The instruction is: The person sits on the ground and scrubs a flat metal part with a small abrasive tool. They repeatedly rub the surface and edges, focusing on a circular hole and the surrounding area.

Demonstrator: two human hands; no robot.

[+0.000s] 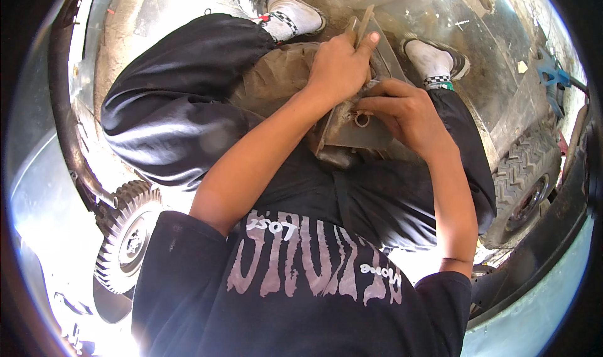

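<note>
A rusty metal bracket (391, 135) with flat plates and a short round tube end (362, 120) lies between my legs, over a worn, dusty tyre (282, 69). My left hand (341, 67) is closed around a narrow flat strip (365, 24) that sticks up past the thumb at the bracket's far end; its material is unclear. Close beside it, my right hand (405, 112) reaches in from the right with bent fingers touching the bracket just above the tube end. Whatever sits between those fingertips is hidden.
Treaded wheels stand at the left (129, 239) and right (523, 187). A metal pipe (70, 135) curves down the left side. A blue tool or stand (555, 79) is at the far right. My shoes (454, 62) rest on the stained floor (485, 74).
</note>
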